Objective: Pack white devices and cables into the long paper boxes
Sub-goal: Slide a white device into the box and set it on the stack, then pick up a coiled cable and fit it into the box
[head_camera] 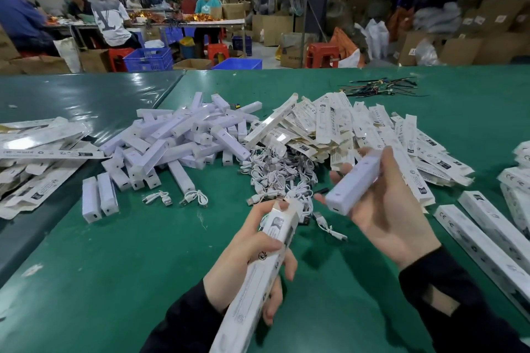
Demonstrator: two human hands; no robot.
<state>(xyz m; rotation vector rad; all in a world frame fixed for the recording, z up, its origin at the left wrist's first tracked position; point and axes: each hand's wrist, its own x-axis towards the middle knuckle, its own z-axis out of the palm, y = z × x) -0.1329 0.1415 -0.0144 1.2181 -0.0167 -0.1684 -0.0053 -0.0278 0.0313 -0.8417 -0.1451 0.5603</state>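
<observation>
Gripping a long printed paper box [259, 275], the left hand [246, 252] kept its open end up, while the right hand [393, 209] clutched a smooth white rectangular device [354, 183] just beside it, above the green bench [114, 266]. Glossy devices, curly cables [275, 178] and flat boxes [358, 129] were heaped behind.

Both arms are covered by long black sleeves [447, 304] to the wrists; the left hand [246, 261] and right hand [390, 215] are left bare.
</observation>
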